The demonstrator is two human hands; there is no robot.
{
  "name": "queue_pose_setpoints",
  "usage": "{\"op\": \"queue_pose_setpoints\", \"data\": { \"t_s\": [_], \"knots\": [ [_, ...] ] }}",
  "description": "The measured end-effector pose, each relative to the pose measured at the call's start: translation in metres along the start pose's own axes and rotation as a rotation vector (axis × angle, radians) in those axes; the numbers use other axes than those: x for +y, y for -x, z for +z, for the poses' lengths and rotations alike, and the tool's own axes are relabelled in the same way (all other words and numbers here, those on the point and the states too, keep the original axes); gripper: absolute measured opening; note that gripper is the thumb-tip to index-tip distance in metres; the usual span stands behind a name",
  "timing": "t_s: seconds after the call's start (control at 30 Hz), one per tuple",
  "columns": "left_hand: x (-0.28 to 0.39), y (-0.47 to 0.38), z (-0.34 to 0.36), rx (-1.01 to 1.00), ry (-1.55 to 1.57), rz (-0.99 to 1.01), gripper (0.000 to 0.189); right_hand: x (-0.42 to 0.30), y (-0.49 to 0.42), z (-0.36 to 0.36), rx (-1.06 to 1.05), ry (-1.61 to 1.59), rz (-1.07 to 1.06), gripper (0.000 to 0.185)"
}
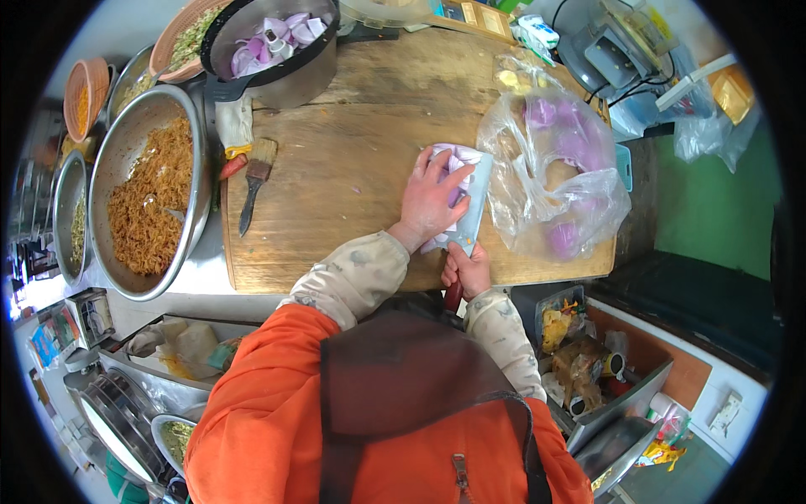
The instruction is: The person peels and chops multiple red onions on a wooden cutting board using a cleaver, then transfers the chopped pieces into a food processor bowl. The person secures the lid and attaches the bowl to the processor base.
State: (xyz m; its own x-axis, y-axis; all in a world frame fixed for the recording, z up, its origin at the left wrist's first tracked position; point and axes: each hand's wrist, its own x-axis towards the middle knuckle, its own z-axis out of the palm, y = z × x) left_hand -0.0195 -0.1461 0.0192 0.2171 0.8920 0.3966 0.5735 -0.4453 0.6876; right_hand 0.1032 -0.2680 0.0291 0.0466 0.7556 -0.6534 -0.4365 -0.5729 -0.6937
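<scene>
My right hand [467, 271] grips the dark red handle of a cleaver [480, 198] near the front edge of the wooden tabletop [352, 157]. The wide blade lies tilted nearly flat, with cut purple onion [458, 153] against and on its left side. Over the onion pieces my left hand [434, 194] is spread, pressing or gathering them toward the blade; the palm hides part of them. Just right of the blade rests a clear plastic bag [516, 183] with several whole purple onions [567, 239] inside.
A deep pot [302, 82] of onion chunks [277, 41] stands at the back left. Left of the board is a large steel bowl [201, 208] of brown shredded food [151, 201]. A brush [257, 179] and a glove [234, 125] lie near the board's left edge. An appliance [614, 60] stands back right.
</scene>
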Motion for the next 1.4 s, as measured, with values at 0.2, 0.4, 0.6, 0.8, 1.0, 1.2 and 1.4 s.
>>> {"op": "queue_pose_setpoints", "data": {
  "t_s": [0.2, 0.4, 0.6, 0.8, 1.0, 1.2, 1.4],
  "knots": [
    [0.002, -0.066, -0.066, 0.199, -0.064, 0.088, 0.056, -0.061, -0.007, 0.065, -0.062, 0.072, -0.107, 0.004],
    [-0.014, -0.182, -0.197, 0.545, -0.273, 0.209, 0.051, -0.165, -0.032, 0.208, -0.301, 0.275, -0.393, 0.01],
    [-0.071, -0.23, -0.293, 0.448, -0.261, 0.22, 0.054, -0.211, -0.077, 0.302, -0.281, 0.518, -0.718, 0.015],
    [-0.149, -0.165, -0.311, 0.353, -0.134, -0.038, 0.031, -0.198, -0.072, 0.239, -0.211, 0.532, -0.757, 0.018],
    [-0.083, -0.171, -0.257, 0.481, -0.062, 0.145, 0.022, -0.15, -0.037, 0.097, -0.125, 0.546, -0.448, 0.015],
    [0.012, -0.18, -0.086, -0.215, 0.219, 0.471, 0.023, -0.069, -0.011, -0.016, -0.227, 0.429, -0.001, 0.013],
    [0.075, -0.159, 0.117, -0.943, -0.055, 0.538, 0.028, -0.028, 0.015, -0.069, -0.242, 0.338, 0.037, 0.017]
  ]
}}
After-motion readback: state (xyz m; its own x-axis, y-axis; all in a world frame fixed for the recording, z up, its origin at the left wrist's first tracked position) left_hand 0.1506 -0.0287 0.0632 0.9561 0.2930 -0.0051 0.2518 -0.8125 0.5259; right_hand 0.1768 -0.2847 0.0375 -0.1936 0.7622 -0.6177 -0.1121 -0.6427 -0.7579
